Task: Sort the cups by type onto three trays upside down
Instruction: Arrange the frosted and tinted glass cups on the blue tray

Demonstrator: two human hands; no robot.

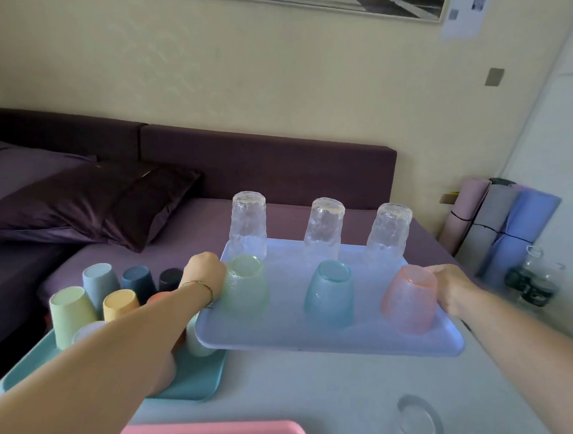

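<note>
I hold a lilac-blue tray (326,338) lifted above the white table (305,386). My left hand (203,274) grips its left rim and my right hand (451,290) grips its right rim. On the tray stand three clear tall glasses (323,228) upside down in the back row. In front of them stand a green glass (245,285), a blue glass (329,293) and a pink glass (409,299), also upside down. A teal tray (195,379) at the left carries several plastic cups (70,313) upside down. A pink tray (212,430) edge shows at the bottom.
A purple sofa bed (280,171) with a dark pillow (94,203) lies behind the table. Rolled mats (505,224) and glass jars (533,277) stand on the floor at the right. A round recess (421,419) marks the table's near right part.
</note>
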